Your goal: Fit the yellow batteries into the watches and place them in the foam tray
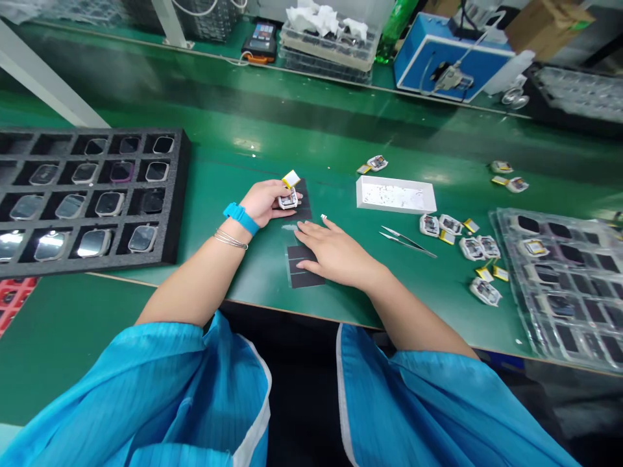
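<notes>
My left hand [267, 200] is closed on an opened smartwatch case [288, 200], its inner parts facing up. From that case a small silver battery with yellow edges [291, 178] sticks out at the top. Under this hand lies a dark sheet [304, 194]. My right hand [335, 250] is flat with fingers stretched out, resting on the green table beside and partly over a black sheet marked in strips [304, 275]. Close to its fingertips is a tiny white piece [324, 216]. Metal tweezers [407, 241] lie to the right of that hand.
A black foam tray [182, 194] of watches stands at left. On the right are a white box [396, 209], several opened watch cases [450, 225] with batteries, and stacked clear trays [518, 285]. A blue machine [413, 55] sits on the back shelf.
</notes>
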The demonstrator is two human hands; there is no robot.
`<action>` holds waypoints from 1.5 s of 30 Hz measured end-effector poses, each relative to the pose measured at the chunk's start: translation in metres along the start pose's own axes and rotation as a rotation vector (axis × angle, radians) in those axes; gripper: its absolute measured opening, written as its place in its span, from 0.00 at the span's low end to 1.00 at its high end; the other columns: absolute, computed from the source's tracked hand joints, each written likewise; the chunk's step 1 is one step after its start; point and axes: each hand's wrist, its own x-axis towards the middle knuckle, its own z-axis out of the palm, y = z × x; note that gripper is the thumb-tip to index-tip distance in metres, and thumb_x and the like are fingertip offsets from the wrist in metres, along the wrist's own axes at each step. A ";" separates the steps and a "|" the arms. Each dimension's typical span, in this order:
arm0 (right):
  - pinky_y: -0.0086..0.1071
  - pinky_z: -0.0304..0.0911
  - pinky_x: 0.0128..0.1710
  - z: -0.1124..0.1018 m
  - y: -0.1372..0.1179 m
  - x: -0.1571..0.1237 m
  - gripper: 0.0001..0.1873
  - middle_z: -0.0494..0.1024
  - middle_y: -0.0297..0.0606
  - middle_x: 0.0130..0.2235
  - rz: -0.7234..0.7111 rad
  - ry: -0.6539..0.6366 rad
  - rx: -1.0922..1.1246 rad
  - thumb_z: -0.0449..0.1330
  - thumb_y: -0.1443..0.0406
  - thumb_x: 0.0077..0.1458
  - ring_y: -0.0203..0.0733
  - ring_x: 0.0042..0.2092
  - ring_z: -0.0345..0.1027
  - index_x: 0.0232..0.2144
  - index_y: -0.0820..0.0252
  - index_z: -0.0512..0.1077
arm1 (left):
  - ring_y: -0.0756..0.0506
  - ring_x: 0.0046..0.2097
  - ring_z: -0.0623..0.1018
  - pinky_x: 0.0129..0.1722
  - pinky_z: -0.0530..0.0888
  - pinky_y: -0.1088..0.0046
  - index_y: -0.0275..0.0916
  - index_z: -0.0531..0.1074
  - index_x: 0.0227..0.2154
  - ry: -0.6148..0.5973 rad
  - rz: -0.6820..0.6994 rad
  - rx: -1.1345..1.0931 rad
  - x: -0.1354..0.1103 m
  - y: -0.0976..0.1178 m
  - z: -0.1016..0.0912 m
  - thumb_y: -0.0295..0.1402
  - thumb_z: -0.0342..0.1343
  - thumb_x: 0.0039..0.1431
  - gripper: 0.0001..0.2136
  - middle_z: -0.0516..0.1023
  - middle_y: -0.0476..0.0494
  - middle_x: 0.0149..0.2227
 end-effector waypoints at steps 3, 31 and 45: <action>0.56 0.48 0.70 -0.005 0.002 -0.008 0.33 0.61 0.53 0.67 -0.049 -0.039 0.047 0.66 0.60 0.56 0.56 0.69 0.56 0.62 0.64 0.67 | 0.47 0.35 0.81 0.48 0.78 0.53 0.35 0.70 0.28 -0.030 0.008 -0.015 -0.004 0.000 0.002 0.23 0.59 0.49 0.04 0.82 0.42 0.32; 0.52 0.64 0.48 0.018 0.037 0.033 0.07 0.76 0.47 0.50 0.344 0.431 0.178 0.61 0.67 0.57 0.58 0.53 0.65 0.36 0.57 0.80 | 0.48 0.31 0.80 0.45 0.79 0.60 0.35 0.68 0.25 0.008 -0.016 -0.062 -0.003 -0.018 0.018 0.22 0.59 0.49 0.05 0.80 0.43 0.31; 0.49 0.60 0.52 0.022 0.043 0.044 0.07 0.73 0.46 0.51 0.374 0.423 0.278 0.59 0.68 0.59 0.55 0.56 0.61 0.30 0.58 0.76 | 0.49 0.32 0.80 0.46 0.78 0.61 0.35 0.68 0.27 0.013 -0.018 -0.028 -0.005 -0.016 0.018 0.23 0.60 0.48 0.05 0.81 0.44 0.30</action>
